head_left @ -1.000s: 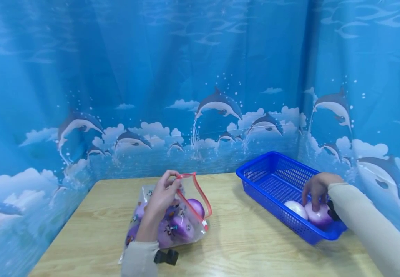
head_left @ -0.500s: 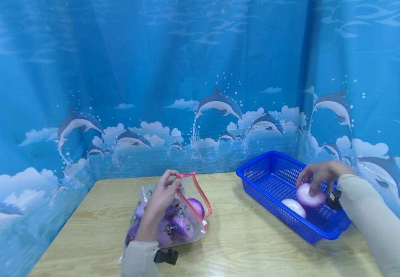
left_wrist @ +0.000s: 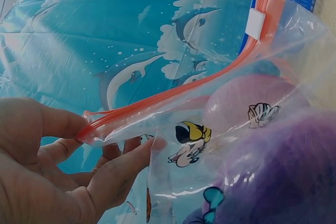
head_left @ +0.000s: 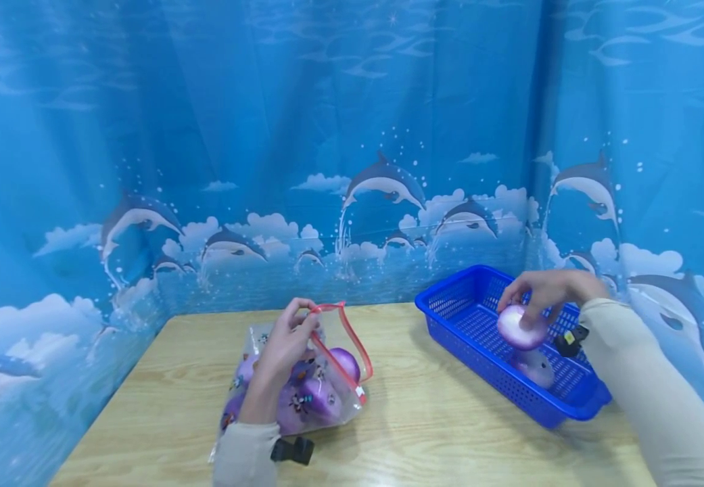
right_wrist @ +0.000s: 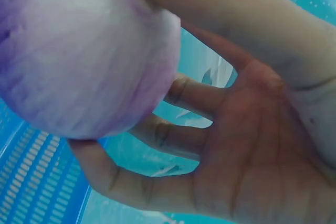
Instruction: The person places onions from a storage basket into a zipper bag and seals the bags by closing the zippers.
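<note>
My left hand pinches the red-edged mouth of a clear zip bag printed with cartoon figures. Several purple onions lie inside the bag, seen partly through the plastic. In the left wrist view, the thumb and fingers hold one end of the red zip strip, with a white slider at its far end. My right hand grips a purple-and-white onion above the blue basket. The right wrist view has this onion between thumb and fingertips. Below it, another pale onion sits in the basket.
Both bag and basket stand on a light wooden table, basket at right. A blue dolphin-printed curtain hangs behind the table and along its sides. Black wrist-camera mounts show at both sleeves.
My right hand has lifted the onion from the basket's near end and moved it up and left. The onion left in the basket has shifted a little. My left hand stays on the bag.
</note>
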The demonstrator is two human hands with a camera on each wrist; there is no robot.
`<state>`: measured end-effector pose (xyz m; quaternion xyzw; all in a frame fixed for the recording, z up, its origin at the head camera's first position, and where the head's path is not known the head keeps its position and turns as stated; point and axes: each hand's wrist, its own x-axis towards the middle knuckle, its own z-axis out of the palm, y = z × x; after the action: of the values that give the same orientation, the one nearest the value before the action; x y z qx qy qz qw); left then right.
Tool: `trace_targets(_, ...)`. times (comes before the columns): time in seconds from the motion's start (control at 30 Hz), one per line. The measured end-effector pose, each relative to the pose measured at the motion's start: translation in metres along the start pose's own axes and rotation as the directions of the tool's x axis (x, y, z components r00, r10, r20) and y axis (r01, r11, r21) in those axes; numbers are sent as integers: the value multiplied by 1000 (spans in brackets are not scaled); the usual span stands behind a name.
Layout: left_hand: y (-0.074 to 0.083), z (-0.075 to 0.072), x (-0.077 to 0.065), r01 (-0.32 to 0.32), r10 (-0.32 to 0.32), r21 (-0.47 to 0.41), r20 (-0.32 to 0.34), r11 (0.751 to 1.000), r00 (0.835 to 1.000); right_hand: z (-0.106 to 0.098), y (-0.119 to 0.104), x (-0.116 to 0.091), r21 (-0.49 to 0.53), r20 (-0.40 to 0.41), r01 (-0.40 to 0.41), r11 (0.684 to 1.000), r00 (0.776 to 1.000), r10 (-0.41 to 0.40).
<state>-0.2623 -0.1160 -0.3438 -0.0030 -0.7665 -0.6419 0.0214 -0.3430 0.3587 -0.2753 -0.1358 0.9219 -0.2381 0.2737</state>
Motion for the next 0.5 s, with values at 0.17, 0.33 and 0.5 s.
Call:
trace_targets(0.17, 0, 0, -1, -3, 3, -2, 10, 1000, 1000, 1, -13, 5, -22, 2, 46, 999, 999, -46)
trace_targets(0.33, 0, -1, -1, -1, 1, 4, 9, 1000, 1000, 3, -27, 8, -43, -19, 69, 997, 997, -70)
trace_targets(0.5, 1, 0, -1, 0, 0, 5, 5, 1000, 1000, 8, -43, 11, -48, -29, 81, 996, 996, -82)
